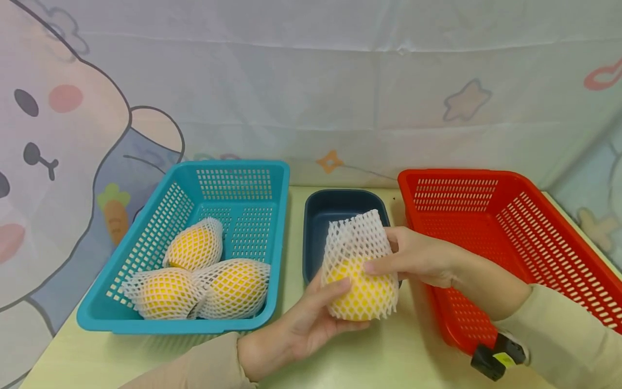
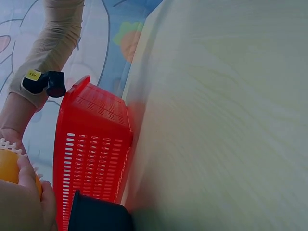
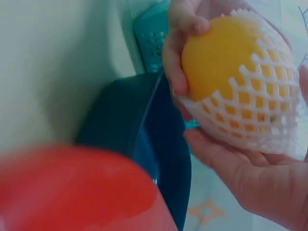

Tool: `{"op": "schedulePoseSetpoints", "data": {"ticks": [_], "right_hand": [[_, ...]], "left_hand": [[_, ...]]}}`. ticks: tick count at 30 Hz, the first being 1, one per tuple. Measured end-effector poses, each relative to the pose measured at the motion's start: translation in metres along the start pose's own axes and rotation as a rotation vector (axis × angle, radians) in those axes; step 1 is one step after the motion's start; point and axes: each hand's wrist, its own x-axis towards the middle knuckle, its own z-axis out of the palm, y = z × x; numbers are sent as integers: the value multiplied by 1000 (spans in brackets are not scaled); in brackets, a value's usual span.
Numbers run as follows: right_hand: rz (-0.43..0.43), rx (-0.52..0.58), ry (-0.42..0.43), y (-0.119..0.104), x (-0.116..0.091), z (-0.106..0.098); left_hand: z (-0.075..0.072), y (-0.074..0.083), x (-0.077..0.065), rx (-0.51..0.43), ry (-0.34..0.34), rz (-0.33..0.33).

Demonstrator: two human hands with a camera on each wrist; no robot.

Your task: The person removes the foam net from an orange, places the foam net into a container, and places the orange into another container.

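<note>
A round yellow fruit is held above the table, partly inside a white foam net. The net's loose end stands up past the fruit; a smooth bare side of the fruit shows in the right wrist view. My left hand grips the fruit from the left, thumb in front and fingers beneath. From the right, my right hand holds the netted side, its fingers partly hidden behind the net. Three similar netted fruits lie in the teal basket on the left.
A dark blue bin stands behind the held fruit, between the baskets. To the right is a red basket, with the right forearm reaching across it. A printed cloth hangs behind the pale table.
</note>
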Motion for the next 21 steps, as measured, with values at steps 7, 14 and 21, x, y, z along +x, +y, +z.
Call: {"op": "schedulePoseSetpoints", "data": {"ticks": [7,14,21], "right_hand": [[-12,10,10,3,3,6],[-18,9,79,2,3,6],[-15,-11,133,0,4,6]], "left_hand": [[-1,-2,-1,-9,29,0],[-2,-2,-2,-10,42,-1],[-3,-3,-2,-6,59,-15]]}}
